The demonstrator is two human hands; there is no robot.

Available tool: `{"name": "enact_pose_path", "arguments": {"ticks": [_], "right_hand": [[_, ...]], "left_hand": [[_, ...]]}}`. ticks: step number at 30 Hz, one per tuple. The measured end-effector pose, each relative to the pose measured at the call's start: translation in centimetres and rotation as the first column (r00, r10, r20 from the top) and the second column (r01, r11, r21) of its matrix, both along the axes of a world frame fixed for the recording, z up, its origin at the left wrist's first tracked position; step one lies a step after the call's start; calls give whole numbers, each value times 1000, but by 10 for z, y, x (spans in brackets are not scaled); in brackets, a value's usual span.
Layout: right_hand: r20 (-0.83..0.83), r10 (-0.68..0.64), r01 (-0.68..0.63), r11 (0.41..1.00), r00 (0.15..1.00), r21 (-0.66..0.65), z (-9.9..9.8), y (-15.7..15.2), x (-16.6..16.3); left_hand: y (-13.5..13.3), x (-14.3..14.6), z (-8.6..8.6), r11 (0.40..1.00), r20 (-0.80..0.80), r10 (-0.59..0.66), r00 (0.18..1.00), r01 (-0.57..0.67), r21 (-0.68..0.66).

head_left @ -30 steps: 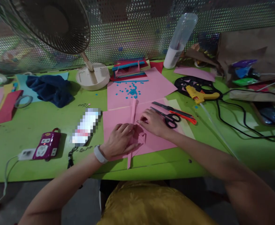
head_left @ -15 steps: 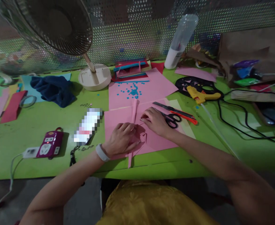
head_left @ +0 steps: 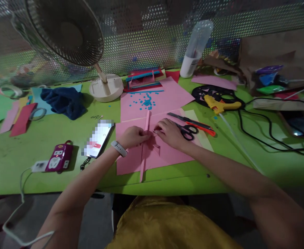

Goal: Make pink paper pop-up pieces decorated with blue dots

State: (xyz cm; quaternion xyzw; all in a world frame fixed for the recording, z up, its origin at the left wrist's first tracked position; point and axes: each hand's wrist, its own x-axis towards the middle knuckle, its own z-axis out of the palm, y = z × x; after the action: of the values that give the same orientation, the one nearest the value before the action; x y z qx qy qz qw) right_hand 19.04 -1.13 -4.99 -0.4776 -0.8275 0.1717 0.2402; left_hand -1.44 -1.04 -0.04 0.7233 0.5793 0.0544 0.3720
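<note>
A pink paper sheet lies on the green table in front of me, with a long folded pink strip standing across it. My left hand rests on the sheet beside the strip, fingers curled and pinching at it. My right hand is closed in a pinch on a small pink piece right of the strip. Black-handled scissors lie just right of my right hand, touching a red craft knife.
A desk fan stands at the back left, a blue cloth below it. A phone and purple power strip lie left. A yellow glue gun, black cables and a bottle sit right.
My left hand slid up the sheet toward the strip's middle, meeting my right hand. The camera shifted slightly, so the table contents moved a little in view.
</note>
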Motion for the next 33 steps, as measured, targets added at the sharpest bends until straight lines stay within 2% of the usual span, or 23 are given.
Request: {"name": "enact_pose_path", "arguments": {"ticks": [4, 9, 11, 22, 33], "right_hand": [[3, -1, 1, 1000, 1000, 1, 0, 0, 0], [4, -9, 9, 1000, 1000, -10, 0, 0, 0], [-1, -7, 7, 1000, 1000, -15, 0, 0, -1], [11, -25, 25, 1000, 1000, -17, -3, 1, -1], [35, -35, 35, 999, 999, -11, 2, 0, -3]], "left_hand": [[4, 3, -6, 996, 17, 24, 1000, -23, -83], [9, 4, 0, 950, 78, 106, 991, -78, -302], [11, 5, 1, 934, 90, 114, 989, -76, -349], [11, 3, 4, 918, 112, 82, 990, -31, -396], [12, 12, 8, 913, 47, 89, 995, -62, -403]]}}
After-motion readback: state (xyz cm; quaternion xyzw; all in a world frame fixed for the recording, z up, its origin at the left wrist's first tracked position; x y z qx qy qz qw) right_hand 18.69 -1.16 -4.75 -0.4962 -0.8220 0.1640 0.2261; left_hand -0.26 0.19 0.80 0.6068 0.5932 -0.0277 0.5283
